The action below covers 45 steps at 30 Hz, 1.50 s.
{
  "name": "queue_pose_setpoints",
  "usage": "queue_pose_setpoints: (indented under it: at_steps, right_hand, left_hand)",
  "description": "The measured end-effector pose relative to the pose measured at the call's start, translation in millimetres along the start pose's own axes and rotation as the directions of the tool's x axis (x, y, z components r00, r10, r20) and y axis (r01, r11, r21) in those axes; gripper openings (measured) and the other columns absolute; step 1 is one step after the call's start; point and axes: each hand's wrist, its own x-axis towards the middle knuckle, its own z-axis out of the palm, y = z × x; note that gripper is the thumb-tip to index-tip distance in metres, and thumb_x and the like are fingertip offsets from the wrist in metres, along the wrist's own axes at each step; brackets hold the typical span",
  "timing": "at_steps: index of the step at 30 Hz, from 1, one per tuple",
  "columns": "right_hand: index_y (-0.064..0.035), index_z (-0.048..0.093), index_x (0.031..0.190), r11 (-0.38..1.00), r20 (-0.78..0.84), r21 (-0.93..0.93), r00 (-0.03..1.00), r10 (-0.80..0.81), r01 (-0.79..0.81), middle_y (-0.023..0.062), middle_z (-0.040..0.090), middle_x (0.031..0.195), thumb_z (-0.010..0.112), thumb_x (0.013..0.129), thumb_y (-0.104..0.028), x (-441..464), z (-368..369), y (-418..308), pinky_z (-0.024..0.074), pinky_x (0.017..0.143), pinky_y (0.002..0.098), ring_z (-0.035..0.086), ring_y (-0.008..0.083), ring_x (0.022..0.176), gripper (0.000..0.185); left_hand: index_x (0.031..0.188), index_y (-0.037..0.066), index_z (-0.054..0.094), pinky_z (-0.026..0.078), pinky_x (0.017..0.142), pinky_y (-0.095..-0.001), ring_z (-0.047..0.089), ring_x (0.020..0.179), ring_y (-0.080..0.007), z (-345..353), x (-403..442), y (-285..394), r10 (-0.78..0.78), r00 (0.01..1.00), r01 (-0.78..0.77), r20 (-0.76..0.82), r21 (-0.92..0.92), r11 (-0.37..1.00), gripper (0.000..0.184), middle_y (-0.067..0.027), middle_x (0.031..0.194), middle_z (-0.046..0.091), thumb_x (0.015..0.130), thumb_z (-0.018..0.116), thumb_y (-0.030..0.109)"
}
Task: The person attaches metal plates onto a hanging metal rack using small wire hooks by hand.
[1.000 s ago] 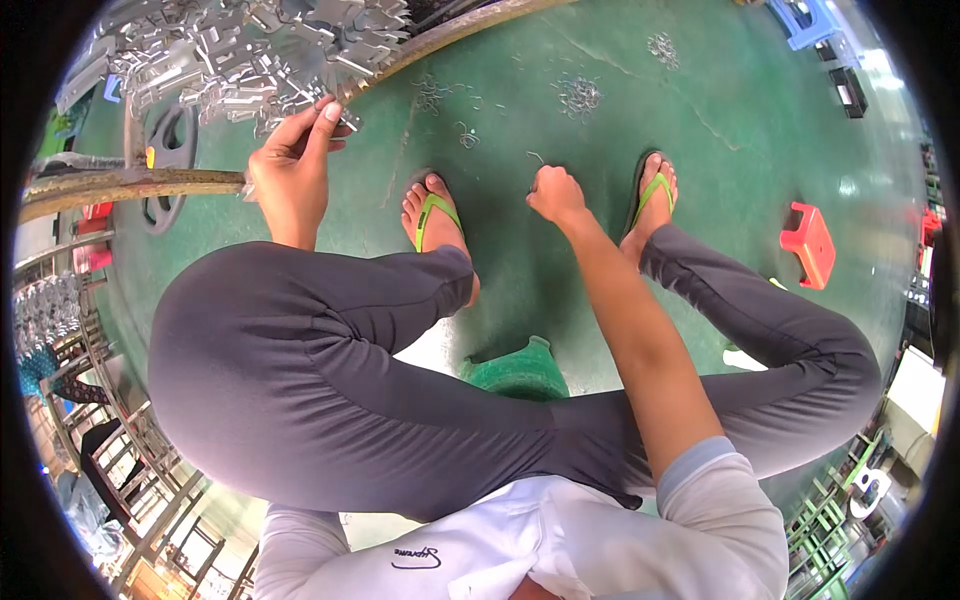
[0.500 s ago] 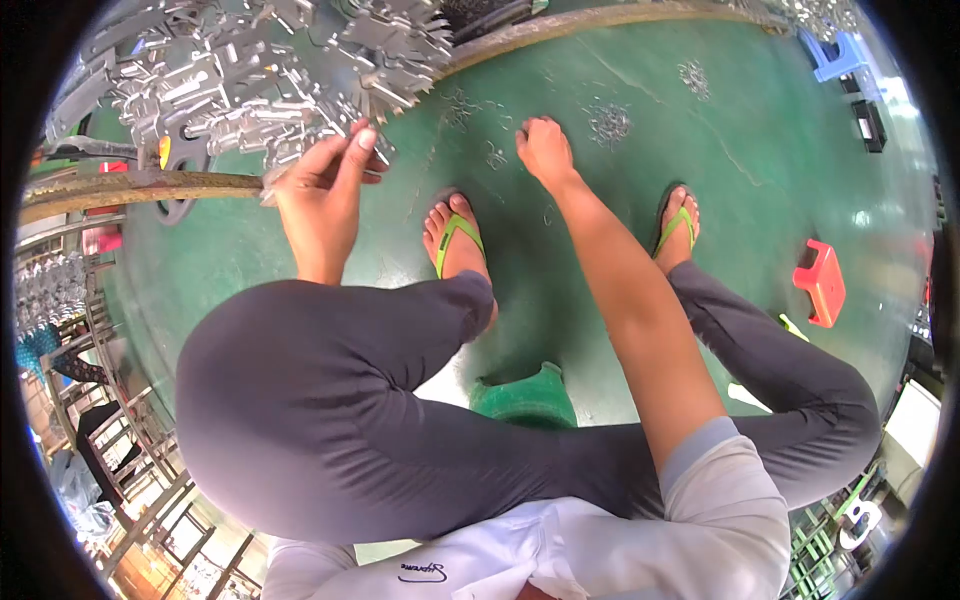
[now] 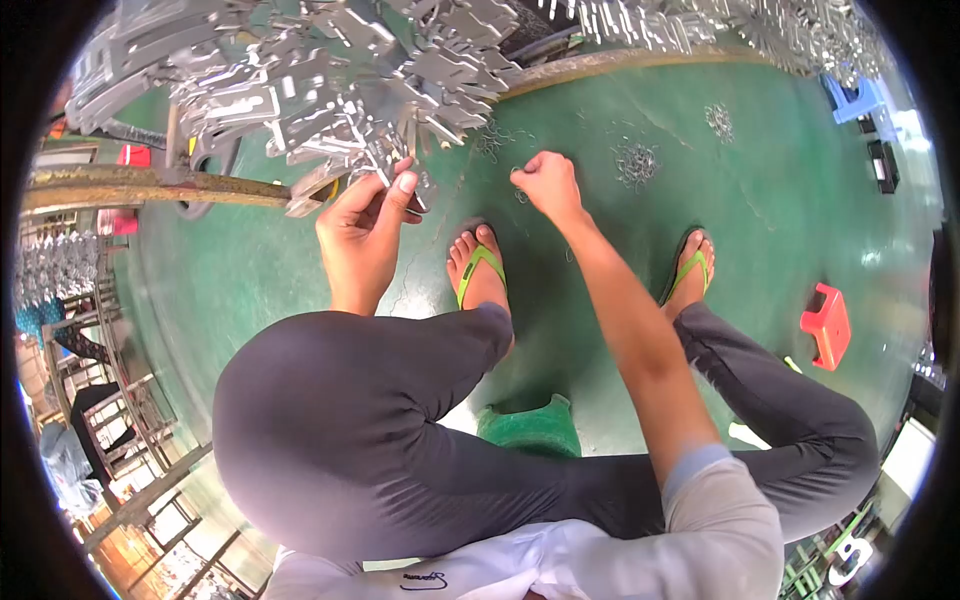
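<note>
Thin, flat metal pieces (image 3: pixel 300 85), silvery, notched and sharp-cornered, hang thick in a bristling cluster beside a worn, flaking bar (image 3: pixel 150 190). Floor (image 3: pixel 790 250) smooth, green, glossy, with fine cracks; small bent wires (image 3: pixel 636 165) lie on it in loose tangles. Green stool (image 3: pixel 530 428) and red stool (image 3: pixel 828 325) both look like moulded plastic. Against a second ago: right hand (image 3: pixel 552 190) has moved away from the feet and in toward the cluster, nearer the left hand (image 3: pixel 365 235); the left keeps its pinch; more metal shows along the top of the view. Left thumb and fingertips close on one metal piece (image 3: pixel 420 200) at the cluster's lower edge, palm partly open. Right hand curls into a loose fist just beside, apart from the cluster; cannot tell whether it grips a wire.
</note>
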Motion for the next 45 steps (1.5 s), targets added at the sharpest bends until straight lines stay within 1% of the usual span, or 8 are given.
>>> queue_pose_setpoints:
  at_steps: [6,12,14,25,29,32,39,45]
  right_hand:
    - [0.0013,0.070,0.096,0.672,0.049,0.719,0.952,-0.301,0.176,0.0041,0.072,0.087,0.073,0.089,0.002,-81.6,-47.7,-87.7,0.0528,0.062,0.0238,0.067,0.0085,0.075,0.008]
    - [0.0011,0.064,0.100,0.523,0.126,0.839,0.885,-0.449,0.146,0.0057,0.072,0.088,0.075,0.090,0.002,-110.3,-74.2,-140.3,0.0536,0.065,0.0244,0.067,0.0096,0.076,0.015]
    - [-0.0007,0.061,0.097,0.502,0.137,0.853,0.864,-0.484,0.146,0.0050,0.071,0.083,0.076,0.090,-0.001,-116.8,-77.7,-144.6,0.0527,0.064,0.0239,0.066,0.0096,0.072,0.017]
    - [-0.0011,0.061,0.097,0.660,0.346,0.742,0.774,-0.530,0.120,0.0052,0.071,0.082,0.075,0.093,-0.005,-137.3,-94.8,-180.1,0.0542,0.063,0.0272,0.066,0.0101,0.071,0.015]
    - [0.0006,0.066,0.103,0.610,-0.154,0.582,0.809,-0.567,0.538,0.0066,0.071,0.090,0.079,0.089,-0.008,-146.3,-94.4,-213.3,0.0545,0.062,0.0277,0.066,0.0111,0.074,0.021]
    - [-0.0010,0.073,0.110,0.600,-0.582,0.154,0.562,-0.587,0.785,0.0079,0.069,0.095,0.084,0.084,-0.012,-157.0,-105.5,-258.9,0.0516,0.057,0.0262,0.064,0.0121,0.073,0.031]
    - [-0.0026,0.075,0.103,0.579,-0.638,-0.045,0.423,-0.644,0.814,0.0090,0.065,0.091,0.080,0.085,-0.016,-142.9,-103.5,-269.3,0.0518,0.061,0.0378,0.065,0.0241,0.070,0.024]
    - [-0.0057,0.075,0.099,0.690,-0.630,-0.082,0.499,-0.595,0.719,0.0084,0.065,0.090,0.079,0.085,-0.020,-156.1,-106.0,-275.5,0.0525,0.062,0.0398,0.068,0.0274,0.074,0.020]
  left_hand:
    - [0.117,-0.008,0.069,0.062,0.065,-0.0302,0.075,0.074,-0.0197,-5.9,-4.0,-6.9,-0.121,0.992,0.122,0.021,-0.109,0.987,0.027,-0.0134,0.093,0.075,0.098,0.072,0.011]
    - [0.125,-0.008,0.063,0.059,0.061,-0.0287,0.073,0.070,-0.0177,-8.2,-11.5,11.7,-0.279,0.960,0.272,-0.026,-0.148,0.951,0.039,-0.0102,0.081,0.073,0.093,0.078,0.008]
    - [0.125,-0.006,0.066,0.058,0.062,-0.0295,0.072,0.071,-0.0176,-14.9,-15.3,1.3,-0.188,0.973,0.210,0.133,-0.179,0.961,0.035,-0.0095,0.083,0.072,0.095,0.076,0.008]
    - [0.105,-0.003,0.076,0.053,0.066,-0.0257,0.066,0.078,-0.0126,-25.6,-19.0,9.2,0.068,0.960,0.046,0.271,-0.394,0.918,0.011,-0.0076,0.094,0.071,0.096,0.071,0.001]
    - [0.100,-0.004,0.073,0.056,0.063,-0.0300,0.068,0.076,-0.0160,-38.9,-14.2,46.7,-0.059,0.987,0.117,0.152,-0.409,0.905,0.012,-0.0097,0.088,0.070,0.098,0.070,0.007]
    - [0.102,-0.005,0.074,0.060,0.064,-0.0304,0.071,0.071,-0.0170,-47.4,-2.8,86.0,0.005,0.997,0.025,0.077,-0.381,0.924,0.015,-0.0105,0.084,0.073,0.095,0.075,0.008]
    - [0.100,-0.007,0.073,0.063,0.071,-0.0313,0.076,0.076,-0.0209,-57.2,19.0,156.6,0.117,0.992,-0.101,0.037,-0.289,0.952,0.014,-0.0135,0.086,0.075,0.092,0.075,0.004]
    - [0.108,-0.009,0.071,0.065,0.077,-0.0337,0.077,0.082,-0.0239,-53.9,27.2,165.7,0.156,0.988,-0.146,0.017,-0.273,0.951,0.018,-0.0149,0.092,0.075,0.093,0.072,0.001]
